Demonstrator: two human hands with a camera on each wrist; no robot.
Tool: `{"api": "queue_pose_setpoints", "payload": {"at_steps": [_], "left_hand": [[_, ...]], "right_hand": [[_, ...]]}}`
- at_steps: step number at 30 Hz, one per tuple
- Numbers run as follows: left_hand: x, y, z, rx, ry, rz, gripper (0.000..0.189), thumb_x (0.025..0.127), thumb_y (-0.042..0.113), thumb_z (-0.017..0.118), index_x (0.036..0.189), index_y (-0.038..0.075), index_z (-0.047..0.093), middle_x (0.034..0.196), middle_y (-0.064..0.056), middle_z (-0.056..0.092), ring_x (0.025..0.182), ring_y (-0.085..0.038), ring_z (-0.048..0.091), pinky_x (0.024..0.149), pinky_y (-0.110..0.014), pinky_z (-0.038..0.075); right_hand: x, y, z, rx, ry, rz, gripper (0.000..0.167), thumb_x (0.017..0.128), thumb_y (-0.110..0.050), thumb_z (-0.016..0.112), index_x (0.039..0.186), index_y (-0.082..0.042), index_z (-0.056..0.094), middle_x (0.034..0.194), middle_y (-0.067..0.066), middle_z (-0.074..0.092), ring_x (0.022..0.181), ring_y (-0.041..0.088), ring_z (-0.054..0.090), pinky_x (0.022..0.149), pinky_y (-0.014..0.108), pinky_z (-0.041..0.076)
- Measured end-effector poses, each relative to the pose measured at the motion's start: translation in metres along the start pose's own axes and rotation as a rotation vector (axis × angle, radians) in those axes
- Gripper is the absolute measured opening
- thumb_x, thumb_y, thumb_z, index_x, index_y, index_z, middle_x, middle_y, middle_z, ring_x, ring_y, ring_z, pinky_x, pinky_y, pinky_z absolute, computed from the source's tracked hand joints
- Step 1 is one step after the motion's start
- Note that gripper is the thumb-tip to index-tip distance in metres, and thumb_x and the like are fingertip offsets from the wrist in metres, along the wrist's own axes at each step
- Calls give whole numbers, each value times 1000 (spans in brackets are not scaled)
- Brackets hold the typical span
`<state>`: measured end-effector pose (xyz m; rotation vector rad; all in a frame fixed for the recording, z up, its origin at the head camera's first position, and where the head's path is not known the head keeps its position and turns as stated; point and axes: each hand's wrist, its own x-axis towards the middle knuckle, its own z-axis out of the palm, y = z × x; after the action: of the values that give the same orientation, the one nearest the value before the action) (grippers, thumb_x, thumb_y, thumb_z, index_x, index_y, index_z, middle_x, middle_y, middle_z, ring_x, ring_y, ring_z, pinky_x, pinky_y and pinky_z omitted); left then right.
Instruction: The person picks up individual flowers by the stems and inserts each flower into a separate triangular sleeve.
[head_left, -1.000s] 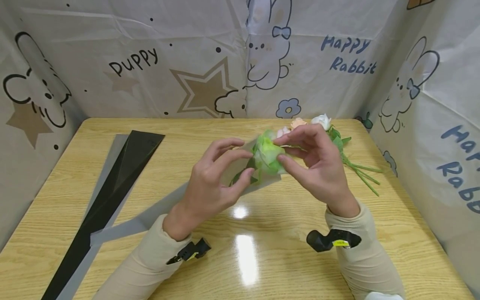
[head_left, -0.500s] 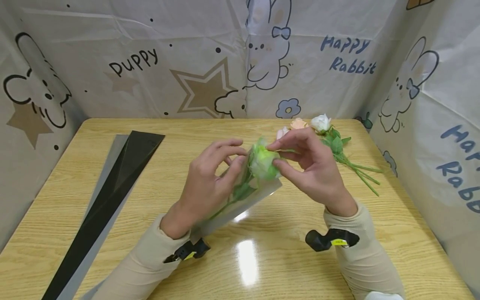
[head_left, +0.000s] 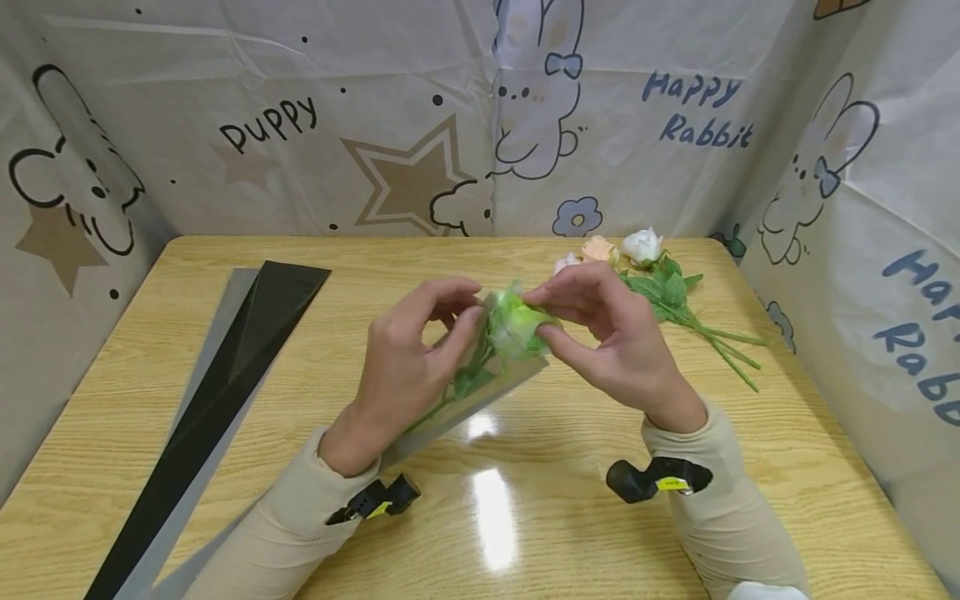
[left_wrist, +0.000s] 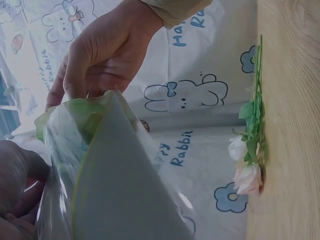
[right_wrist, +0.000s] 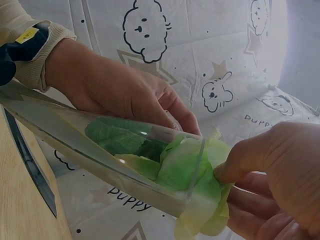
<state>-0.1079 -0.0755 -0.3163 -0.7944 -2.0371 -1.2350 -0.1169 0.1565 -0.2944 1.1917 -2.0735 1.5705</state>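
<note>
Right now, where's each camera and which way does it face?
Head: on the head, facing forward-down at the green rose; left hand, right hand, forearms show.
Left wrist: mounted there, facing the transparent wrapper; both hands show.
Right wrist: mounted there, facing the green rose; both hands show.
The wrist views share rose, wrapper and hands.

Right hand (head_left: 618,346) opposite curved left hand (head_left: 408,354)
</note>
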Motion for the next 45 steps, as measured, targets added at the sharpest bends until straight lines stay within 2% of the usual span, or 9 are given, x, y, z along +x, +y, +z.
{"api": "queue_pose_setpoints", "payload": {"at_steps": [2, 7, 19, 27, 36, 45], "left_hand": [[1, 0, -1, 19, 14, 9, 19, 95, 2, 71, 112, -5, 68, 99, -16, 77, 80, -19, 72, 73, -26, 63], [2, 1, -5, 74, 36, 30, 16, 96, 2, 70, 111, -3, 68, 97, -16, 76, 79, -20, 72, 72, -26, 62], [2, 3, -7, 118, 30, 74, 21, 95, 1, 71, 115, -4, 65, 95, -16, 75, 80, -22, 73, 71, -30, 63], [1, 3, -7, 146, 28, 77, 23, 94, -1, 70, 116, -3, 64, 95, -16, 75, 80, -23, 73, 71, -31, 63], [2, 2, -7, 172, 41, 118, 22, 94, -3, 70, 115, -4, 64, 94, -16, 74, 79, -23, 71, 71, -31, 62], [1, 2, -5, 169, 52, 154, 21, 93, -3, 71, 113, -4, 64, 94, -16, 74, 78, -22, 71, 70, -30, 62]], "right_hand": [[0, 0, 0, -13, 1, -2, 46, 78, 28, 70, 118, 17, 50, 115, 21, 67, 117, 8, 71, 100, 32, 60], [0, -2, 1, -34, 6, 13, 47, 80, 23, 72, 121, 14, 51, 117, 18, 67, 118, 12, 71, 103, 33, 59], [-3, 0, 9, -4, -47, 5, 48, 83, 21, 69, 126, 13, 49, 123, 17, 67, 123, 19, 70, 106, 34, 57], [-3, -2, 17, 25, -79, 30, 48, 85, 18, 70, 127, 12, 47, 126, 27, 66, 125, 11, 67, 108, 34, 56], [-4, -1, 27, 73, -106, 29, 52, 83, 21, 69, 128, 12, 46, 127, 28, 63, 127, 10, 65, 109, 36, 55], [-6, 0, 34, 101, -115, 15, 48, 84, 18, 69, 127, 12, 48, 129, 21, 63, 126, 33, 67, 109, 38, 55]]}}
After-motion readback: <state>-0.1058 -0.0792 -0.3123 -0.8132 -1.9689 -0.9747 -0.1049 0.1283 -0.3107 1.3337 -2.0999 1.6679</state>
